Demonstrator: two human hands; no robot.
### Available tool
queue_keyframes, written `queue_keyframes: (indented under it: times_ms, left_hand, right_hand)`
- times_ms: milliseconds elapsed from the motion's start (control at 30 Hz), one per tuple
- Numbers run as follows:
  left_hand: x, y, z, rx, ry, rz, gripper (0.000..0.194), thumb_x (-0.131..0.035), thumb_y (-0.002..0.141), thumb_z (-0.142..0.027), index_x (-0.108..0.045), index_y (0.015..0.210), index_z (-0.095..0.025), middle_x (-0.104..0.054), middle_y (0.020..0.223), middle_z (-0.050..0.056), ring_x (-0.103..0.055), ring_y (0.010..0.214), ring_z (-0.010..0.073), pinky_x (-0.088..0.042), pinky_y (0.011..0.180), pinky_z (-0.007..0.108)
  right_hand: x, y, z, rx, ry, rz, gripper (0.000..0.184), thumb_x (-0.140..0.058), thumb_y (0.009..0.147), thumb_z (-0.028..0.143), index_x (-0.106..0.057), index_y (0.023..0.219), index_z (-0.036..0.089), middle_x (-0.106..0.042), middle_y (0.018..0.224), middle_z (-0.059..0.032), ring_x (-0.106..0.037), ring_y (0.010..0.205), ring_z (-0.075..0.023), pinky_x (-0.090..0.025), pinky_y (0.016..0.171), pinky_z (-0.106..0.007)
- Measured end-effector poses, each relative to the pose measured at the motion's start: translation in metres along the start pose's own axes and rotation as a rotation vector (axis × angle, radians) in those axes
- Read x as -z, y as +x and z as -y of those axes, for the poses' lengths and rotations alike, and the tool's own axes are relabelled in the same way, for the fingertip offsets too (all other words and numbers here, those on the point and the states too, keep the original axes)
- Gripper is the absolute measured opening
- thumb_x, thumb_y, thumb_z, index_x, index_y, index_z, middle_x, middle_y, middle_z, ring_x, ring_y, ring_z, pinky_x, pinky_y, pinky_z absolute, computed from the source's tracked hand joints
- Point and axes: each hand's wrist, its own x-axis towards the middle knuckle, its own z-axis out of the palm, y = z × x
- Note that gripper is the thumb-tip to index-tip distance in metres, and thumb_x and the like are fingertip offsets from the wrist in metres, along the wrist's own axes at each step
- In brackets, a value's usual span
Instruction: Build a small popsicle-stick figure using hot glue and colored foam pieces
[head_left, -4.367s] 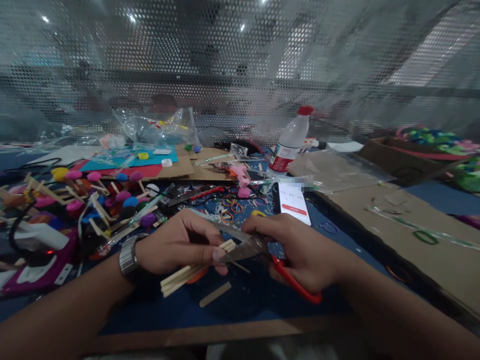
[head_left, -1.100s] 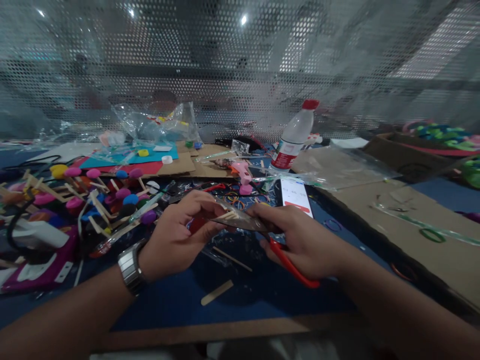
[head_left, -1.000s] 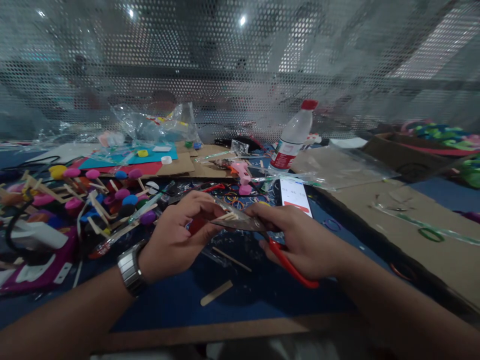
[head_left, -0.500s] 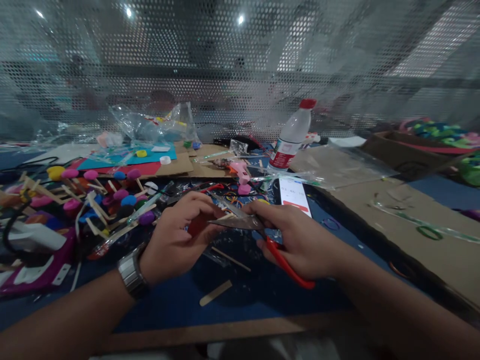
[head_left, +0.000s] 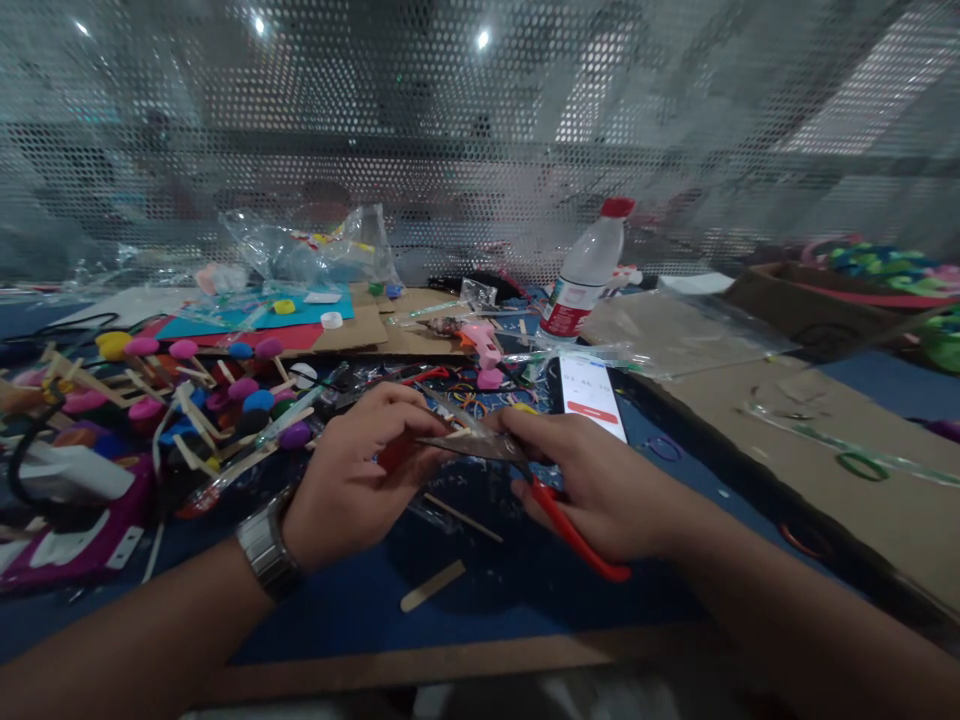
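My right hand is closed round a pair of scissors with red handles. Their blades point left and stand apart, reaching my left fingertips. My left hand, a metal watch on its wrist, pinches a small pale piece that looks like a wooden stick. The piece lies between the blades; most of it is hidden by fingers and metal. Below the hands, a flat craft stick and a thin sliver of wood lie on the blue tabletop.
Wooden sticks with coloured caps crowd the left, beside a purple and white power strip. A pink glue gun, a red-capped bottle and a phone stand or lie beyond my hands. Cardboard covers the right side.
Hardly anything differs. Both hands keep their places, with the scissors still around the pale piece; the view has shifted very slightly.
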Motion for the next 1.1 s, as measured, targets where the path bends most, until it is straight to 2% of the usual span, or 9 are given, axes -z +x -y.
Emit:
queue_keyframes:
  times_ms: [200,500,600,767,933,1100]
  left_hand:
    - [-0.002,-0.0018,0.0004,0.036,0.003,0.029,0.011,-0.069,0.089,-0.017,-0.077,0.097,-0.02,-0.071,0.096,0.007,-0.069,0.086,0.0173,-0.057,0.072,0.026]
    - [-0.0034,-0.0007,-0.0002,0.033,-0.059,0.029,0.008,-0.07,0.09,-0.02,-0.077,0.092,-0.018,-0.073,0.089,0.007,-0.068,0.086,0.0173,-0.056,0.075,0.026]
    - [-0.0039,-0.0003,0.0002,0.041,-0.089,0.027,0.007,-0.07,0.089,-0.019,-0.077,0.09,-0.018,-0.073,0.089,0.007,-0.068,0.084,0.0175,-0.056,0.074,0.027]
    - [-0.004,0.0011,-0.0011,0.043,-0.12,0.044,0.009,-0.069,0.089,-0.019,-0.078,0.091,-0.018,-0.074,0.089,0.009,-0.069,0.084,0.0184,-0.058,0.075,0.028]
    - [-0.0035,0.0017,-0.0035,0.065,-0.152,0.079,0.012,-0.07,0.091,-0.022,-0.08,0.09,-0.015,-0.074,0.088,0.01,-0.069,0.082,0.017,-0.058,0.074,0.026]
    - [-0.0085,-0.0004,-0.0036,0.086,-0.204,0.083,0.012,-0.071,0.091,-0.018,-0.079,0.083,-0.015,-0.074,0.087,0.008,-0.069,0.082,0.0166,-0.058,0.074,0.025]
  right_hand:
    - [0.0006,0.0008,0.0048,-0.067,-0.04,0.035,0.008,-0.051,0.08,0.022,-0.044,0.084,0.024,-0.06,0.068,-0.0013,-0.045,0.055,-0.015,-0.031,0.055,-0.027]
    - [-0.0015,0.0,0.0044,-0.081,-0.051,0.029,0.013,-0.051,0.078,0.024,-0.038,0.08,0.026,-0.051,0.064,0.0019,-0.039,0.052,-0.015,-0.027,0.054,-0.028]
    - [-0.003,0.0005,0.0025,-0.041,-0.031,0.0,0.015,-0.052,0.079,0.026,-0.037,0.081,0.026,-0.053,0.066,0.0014,-0.041,0.055,-0.0158,-0.028,0.055,-0.028]
    - [-0.004,0.0002,0.0037,-0.054,-0.085,0.019,0.014,-0.051,0.078,0.026,-0.04,0.086,0.025,-0.057,0.072,-0.0011,-0.046,0.059,-0.018,-0.029,0.056,-0.028]
    - [-0.0052,-0.0011,0.0065,-0.143,-0.146,0.076,0.015,-0.05,0.077,0.025,-0.038,0.085,0.025,-0.059,0.072,-0.0031,-0.047,0.059,-0.0191,-0.029,0.056,-0.029]
    - [-0.0068,-0.002,0.0104,-0.196,-0.099,0.083,0.014,-0.047,0.078,0.016,-0.042,0.087,0.025,-0.054,0.062,0.002,-0.042,0.049,-0.0161,-0.024,0.052,-0.027]
